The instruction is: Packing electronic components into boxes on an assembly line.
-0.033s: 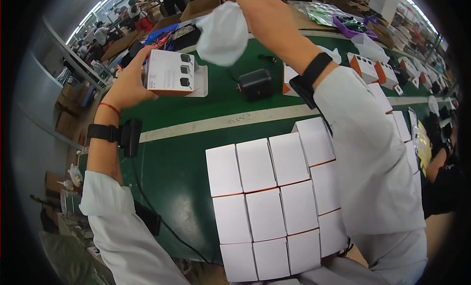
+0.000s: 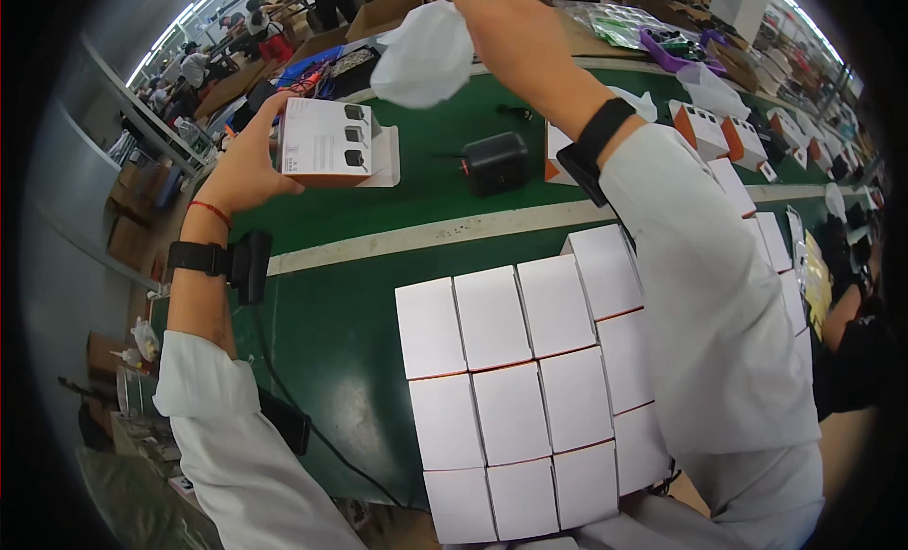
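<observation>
My left hand [image 2: 244, 164] is closed around a small white and orange box [image 2: 317, 139] with pictures of a black device on its side. The box's flap [image 2: 385, 157] stands open on the right. Higher up, my right hand [image 2: 515, 34] pinches the edge of a thin white plastic bag [image 2: 424, 60], which hangs to the left of the fingers; its fingertips are cut off by the top of the view. Below the bag, a black boxy device [image 2: 496, 164] with a small red part on its left side rests on the green mat.
White boxes [image 2: 511, 399] stand packed in rows on the near green tabletop [image 2: 331, 361]. Beyond my right arm are more white and orange boxes [image 2: 702, 129], plastic bags and a purple tray [image 2: 667, 53]. A black cable [image 2: 331, 446] runs from my left wrist. Another person's arm [image 2: 842, 318] shows far right.
The plastic bag has swung slightly up and left, and my right hand has shifted a little left with it. My left hand and the box have barely moved.
</observation>
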### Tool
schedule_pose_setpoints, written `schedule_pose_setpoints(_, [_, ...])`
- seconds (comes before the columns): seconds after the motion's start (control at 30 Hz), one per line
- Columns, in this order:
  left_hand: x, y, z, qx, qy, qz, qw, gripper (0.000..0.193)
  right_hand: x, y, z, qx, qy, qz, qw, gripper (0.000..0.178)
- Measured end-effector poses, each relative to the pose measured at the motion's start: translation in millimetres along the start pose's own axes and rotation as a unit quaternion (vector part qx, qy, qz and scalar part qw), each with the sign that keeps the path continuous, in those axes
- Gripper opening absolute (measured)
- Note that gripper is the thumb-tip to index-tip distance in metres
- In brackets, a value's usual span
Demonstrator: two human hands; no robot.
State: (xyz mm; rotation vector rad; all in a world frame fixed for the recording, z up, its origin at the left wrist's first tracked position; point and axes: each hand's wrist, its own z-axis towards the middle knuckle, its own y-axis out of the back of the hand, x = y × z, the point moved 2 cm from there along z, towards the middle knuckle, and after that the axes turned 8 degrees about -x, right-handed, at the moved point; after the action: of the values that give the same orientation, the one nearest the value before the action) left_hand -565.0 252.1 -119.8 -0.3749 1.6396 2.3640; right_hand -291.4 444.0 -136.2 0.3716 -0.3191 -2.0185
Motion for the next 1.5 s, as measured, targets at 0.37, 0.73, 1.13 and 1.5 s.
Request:
schedule_pose_setpoints(0.37, [4, -18, -28, -0.048, 0.015, -0.073, 0.996, 0.108, -8, -32, -92, 0.585, -0.048, -0.067, 0.807, 0.06])
schedule_pose_setpoints(0.73, [-22, -76, -25, -0.139, 0.011, -0.207, 0.968, 0.105, 35, -84, -128, 0.437, -0.034, -0.15, 0.886, 0.025])
schedule_pose_setpoints(1.13, [-22, -73, -29, -0.135, -0.026, -0.289, 0.948, 0.104, 33, -50, -65, 0.292, -0.402, 0.561, 0.662, 0.024])
schedule_pose_setpoints(1.5, [-121, -68, -12, -0.043, -0.09, -0.315, 0.944, 0.098, 26, -62, -110, 0.227, -0.56, 0.544, 0.582, 0.033])
